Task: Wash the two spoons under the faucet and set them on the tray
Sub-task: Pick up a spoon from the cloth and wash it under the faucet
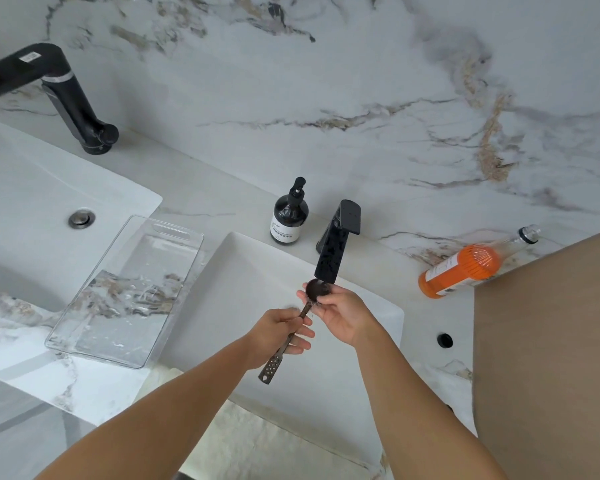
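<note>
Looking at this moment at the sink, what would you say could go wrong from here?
1. The dark metal spoon is wet; the left hand pinches only its thin handle, so it may slip into the white basin.
2. The clear plastic tray lies left of the basin, so carrying the spoon over could drip on the marble counter.
3. The orange bottle lies on its side and might roll.

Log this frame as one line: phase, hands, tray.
phase: rinsing spoon under faucet | left hand: grips handle | right hand: rubs bowl | tray: no spoons
</note>
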